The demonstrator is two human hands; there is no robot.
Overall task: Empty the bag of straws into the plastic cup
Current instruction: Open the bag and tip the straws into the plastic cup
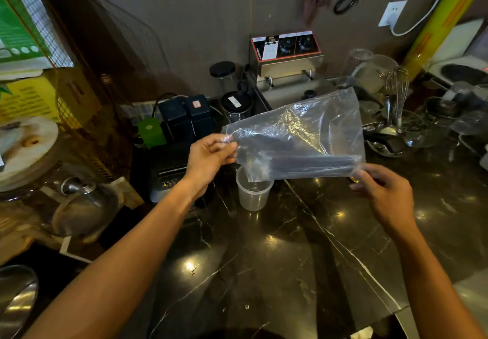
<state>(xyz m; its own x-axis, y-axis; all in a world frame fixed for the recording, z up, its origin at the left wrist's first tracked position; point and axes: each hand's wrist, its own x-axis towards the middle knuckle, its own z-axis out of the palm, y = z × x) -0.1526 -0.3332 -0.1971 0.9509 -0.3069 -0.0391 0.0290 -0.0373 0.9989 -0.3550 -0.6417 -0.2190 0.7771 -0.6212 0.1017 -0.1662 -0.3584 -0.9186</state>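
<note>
— Where are we?
— Both hands, left hand (211, 155) and right hand (380, 189), pinch the bag of straws (298, 140) above the plastic cup (253, 193) on the table (290, 246).
— Next we tip its left end down.

Dark marble counter (303, 259) is reflecting spots of overhead light. Brown wall (198, 21) is standing behind it, carrying a white socket (392, 13) at 1 o'clock. Wire rack (39, 16) is sitting at 10 o'clock.
</note>
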